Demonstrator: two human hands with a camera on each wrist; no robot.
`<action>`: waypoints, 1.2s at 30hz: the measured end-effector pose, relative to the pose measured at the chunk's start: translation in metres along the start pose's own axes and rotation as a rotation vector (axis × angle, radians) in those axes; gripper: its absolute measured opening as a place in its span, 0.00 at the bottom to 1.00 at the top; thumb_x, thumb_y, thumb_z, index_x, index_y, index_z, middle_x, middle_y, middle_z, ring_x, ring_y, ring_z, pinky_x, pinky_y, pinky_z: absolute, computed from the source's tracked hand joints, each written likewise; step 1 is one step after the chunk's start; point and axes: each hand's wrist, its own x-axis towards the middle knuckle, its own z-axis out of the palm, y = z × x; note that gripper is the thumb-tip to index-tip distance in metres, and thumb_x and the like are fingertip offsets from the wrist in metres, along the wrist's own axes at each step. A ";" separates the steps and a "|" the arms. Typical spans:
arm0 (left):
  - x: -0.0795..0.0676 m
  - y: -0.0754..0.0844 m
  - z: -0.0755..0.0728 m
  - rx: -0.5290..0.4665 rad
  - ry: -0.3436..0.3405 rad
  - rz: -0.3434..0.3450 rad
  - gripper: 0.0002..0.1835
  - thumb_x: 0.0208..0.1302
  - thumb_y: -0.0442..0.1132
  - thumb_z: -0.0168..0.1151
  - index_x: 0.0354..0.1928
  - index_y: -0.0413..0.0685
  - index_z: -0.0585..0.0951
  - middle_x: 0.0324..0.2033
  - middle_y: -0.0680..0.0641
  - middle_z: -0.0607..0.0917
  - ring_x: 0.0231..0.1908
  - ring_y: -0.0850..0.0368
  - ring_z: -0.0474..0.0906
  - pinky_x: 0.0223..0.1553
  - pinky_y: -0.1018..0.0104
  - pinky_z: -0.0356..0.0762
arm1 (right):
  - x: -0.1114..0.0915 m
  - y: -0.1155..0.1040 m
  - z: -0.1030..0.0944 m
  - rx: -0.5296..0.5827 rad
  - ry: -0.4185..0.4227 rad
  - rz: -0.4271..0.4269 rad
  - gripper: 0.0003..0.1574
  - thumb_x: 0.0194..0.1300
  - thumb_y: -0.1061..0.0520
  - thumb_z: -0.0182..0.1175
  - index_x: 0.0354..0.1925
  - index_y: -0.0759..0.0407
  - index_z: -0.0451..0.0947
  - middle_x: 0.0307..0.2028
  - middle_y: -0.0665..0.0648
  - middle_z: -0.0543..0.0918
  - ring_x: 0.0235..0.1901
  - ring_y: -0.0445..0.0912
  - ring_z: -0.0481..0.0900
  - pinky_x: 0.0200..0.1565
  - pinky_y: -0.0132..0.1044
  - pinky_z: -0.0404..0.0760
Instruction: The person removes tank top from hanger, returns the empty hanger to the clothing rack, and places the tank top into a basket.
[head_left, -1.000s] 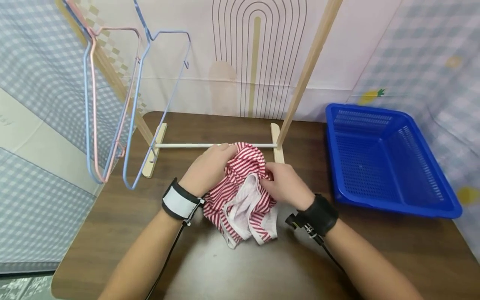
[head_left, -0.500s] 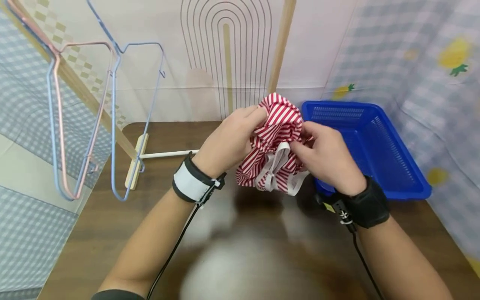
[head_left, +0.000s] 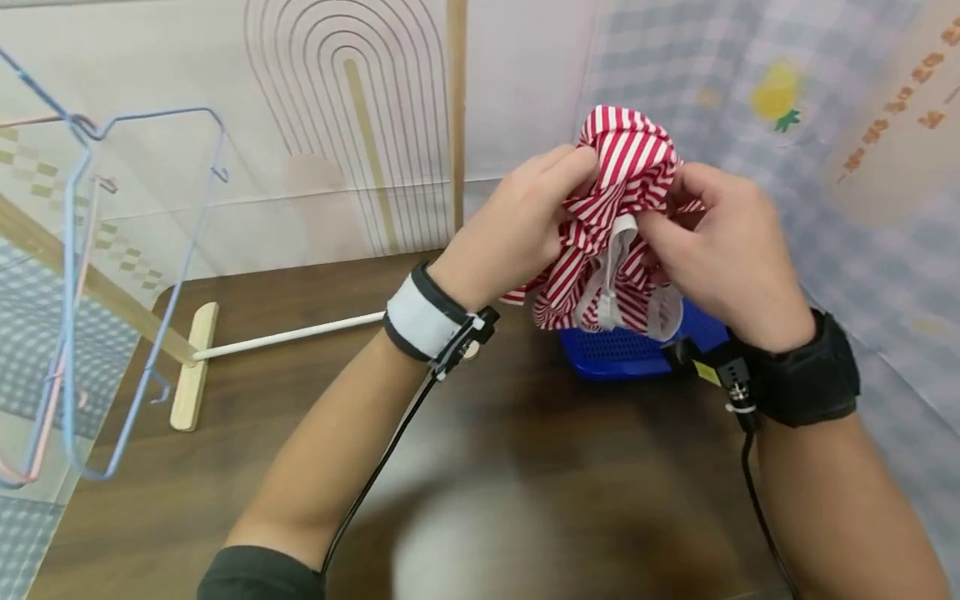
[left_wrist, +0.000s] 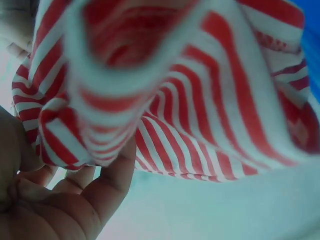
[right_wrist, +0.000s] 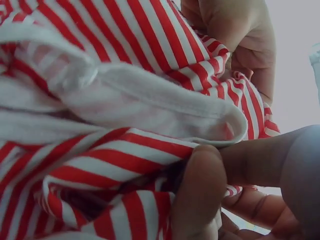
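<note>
A red-and-white striped garment (head_left: 626, 162) with white trim hangs bunched between both hands, raised in front of the blue basket. My left hand (head_left: 517, 221) grips its left side; in the left wrist view curled fingers (left_wrist: 107, 192) hold the striped cloth (left_wrist: 200, 100) from below. On the other side my right hand (head_left: 731, 250) pinches the cloth near the white trim. The right wrist view shows thumb and fingertips (right_wrist: 200, 185) closed on a fold beside the white edge (right_wrist: 170, 107). What kind of garment it is cannot be told from its folds.
The blue plastic basket (head_left: 615, 358) stands on the table (head_left: 480, 467) behind the garment, mostly hidden. At left hang a blue hanger (head_left: 71, 250) and a pink one (head_left: 84, 267). A wooden rack foot (head_left: 193, 367) joins a white bar (head_left: 292, 335). Patterned cloth walls surround the table.
Both hands have lifted the striped garment off the table and carried it right, in front of the basket. The head view has turned right, so the hangers slide toward the left edge.
</note>
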 end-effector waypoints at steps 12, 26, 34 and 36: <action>0.018 -0.029 0.056 -0.117 -0.282 -0.145 0.11 0.65 0.21 0.50 0.35 0.45 0.69 0.32 0.50 0.69 0.38 0.56 0.69 0.42 0.69 0.65 | 0.022 0.057 0.019 -0.115 -0.133 0.061 0.11 0.65 0.58 0.58 0.41 0.61 0.84 0.30 0.61 0.85 0.22 0.40 0.74 0.24 0.30 0.71; 0.024 -0.046 0.097 0.016 -0.706 -0.264 0.17 0.79 0.38 0.52 0.26 0.50 0.74 0.22 0.54 0.67 0.25 0.61 0.64 0.30 0.71 0.61 | 0.050 0.104 0.056 -0.314 -0.443 0.157 0.10 0.58 0.62 0.57 0.23 0.58 0.67 0.20 0.55 0.73 0.20 0.49 0.73 0.22 0.39 0.68; 0.016 -0.055 0.105 0.050 -0.898 -0.384 0.14 0.81 0.42 0.49 0.32 0.51 0.72 0.28 0.53 0.73 0.28 0.61 0.69 0.31 0.71 0.68 | 0.057 0.115 0.073 -0.231 -0.545 0.303 0.10 0.61 0.62 0.57 0.22 0.59 0.72 0.16 0.53 0.78 0.15 0.46 0.78 0.19 0.37 0.77; 0.013 -0.058 0.104 0.065 -0.880 -0.396 0.12 0.81 0.42 0.49 0.36 0.49 0.75 0.30 0.52 0.75 0.29 0.59 0.71 0.33 0.69 0.70 | 0.056 0.112 0.071 -0.202 -0.531 0.303 0.11 0.65 0.60 0.57 0.25 0.62 0.76 0.17 0.53 0.79 0.16 0.45 0.79 0.20 0.37 0.78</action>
